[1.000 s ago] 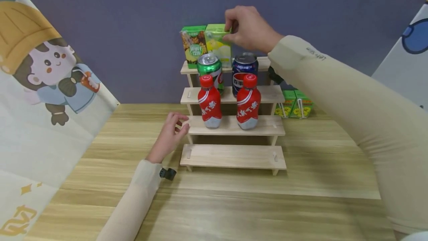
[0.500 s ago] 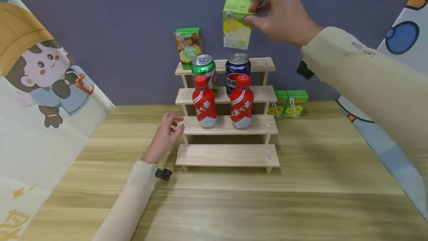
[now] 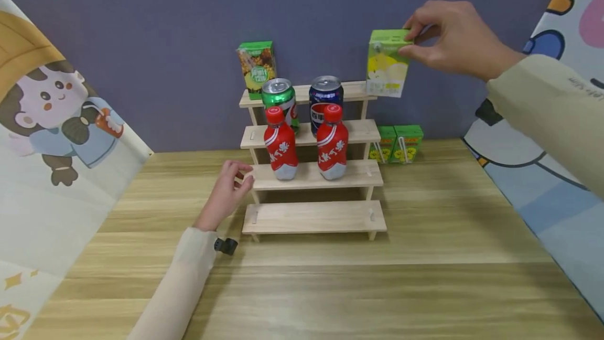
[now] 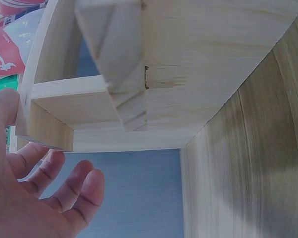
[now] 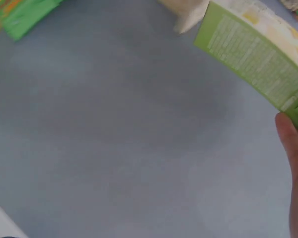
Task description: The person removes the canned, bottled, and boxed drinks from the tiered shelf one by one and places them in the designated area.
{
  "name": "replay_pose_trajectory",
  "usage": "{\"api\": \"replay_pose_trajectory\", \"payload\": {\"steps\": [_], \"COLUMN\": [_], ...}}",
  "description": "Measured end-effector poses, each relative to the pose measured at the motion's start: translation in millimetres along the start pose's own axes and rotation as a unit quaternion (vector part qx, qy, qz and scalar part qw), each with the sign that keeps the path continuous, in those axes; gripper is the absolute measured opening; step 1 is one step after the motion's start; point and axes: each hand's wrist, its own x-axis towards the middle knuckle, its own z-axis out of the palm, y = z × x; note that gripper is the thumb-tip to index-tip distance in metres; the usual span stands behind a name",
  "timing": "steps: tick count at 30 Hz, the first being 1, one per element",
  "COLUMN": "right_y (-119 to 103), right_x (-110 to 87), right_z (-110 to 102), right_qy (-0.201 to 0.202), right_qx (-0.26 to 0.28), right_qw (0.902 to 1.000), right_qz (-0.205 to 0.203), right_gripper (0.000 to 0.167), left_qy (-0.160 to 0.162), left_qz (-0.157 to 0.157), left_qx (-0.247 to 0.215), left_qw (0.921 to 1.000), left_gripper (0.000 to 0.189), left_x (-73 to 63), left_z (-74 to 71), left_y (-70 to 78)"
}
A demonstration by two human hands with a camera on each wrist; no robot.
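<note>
In the head view, my right hand [image 3: 448, 38] pinches the top corner of a light-green juice box [image 3: 387, 64] with pears on its front. The box hangs upright in the air, overlapping the right end of the top tier. The right wrist view shows its printed side panel [image 5: 253, 54] above my thumb. My left hand [image 3: 226, 190] is at the left end of a wooden four-step display shelf [image 3: 313, 216]. Thumb and index finger lie on either side of a board's end [image 4: 47, 129] in the left wrist view; the other fingers curl loosely below.
Another juice box [image 3: 258, 70] stands on the top tier's left. A green can [image 3: 278, 96] and a blue can [image 3: 325, 93] share the tier below. Two red bottles [image 3: 280, 148] stand in front of them. Small green cartons [image 3: 408, 143] sit on the table behind right.
My right hand has lifted the light-green juice box off the top tier, carried it right, then lowered it slightly. My left hand stays at the shelf's end.
</note>
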Motion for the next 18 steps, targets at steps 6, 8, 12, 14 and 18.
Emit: {"api": "replay_pose_trajectory", "payload": {"steps": [6, 8, 12, 14, 18], "right_y": [29.7, 35.5, 43.2, 47.9, 55.8], "right_x": [-40.9, -55.5, -83.5, -96.1, -118.3], "right_z": [6.5, 15.4, 42.9, 60.3, 96.8], "right_qy": [-0.013, -0.022, -0.037, -0.039, -0.04], "right_qx": [-0.02, -0.017, 0.001, 0.015, 0.062], "right_qw": [0.9995, 0.9994, 0.999, 0.9988, 0.9964], "right_qz": [0.022, 0.02, 0.024, 0.026, 0.041], "right_gripper": [0.018, 0.016, 0.015, 0.016, 0.017], "left_qy": [0.003, 0.006, 0.012, 0.014, 0.014], "left_qz": [0.002, 0.002, 0.003, 0.003, 0.002], "left_qx": [0.002, 0.003, 0.004, 0.005, 0.007], "left_qw": [1.0, 1.0, 0.9999, 0.9999, 0.9999], "left_gripper": [0.024, 0.024, 0.024, 0.024, 0.024], "left_x": [-1.9, -3.1, -4.4, -4.7, -4.8], "left_z": [-1.2, -3.1, -6.7, -8.0, -9.5], "left_y": [0.9, 1.8, 2.7, 3.0, 2.2]}}
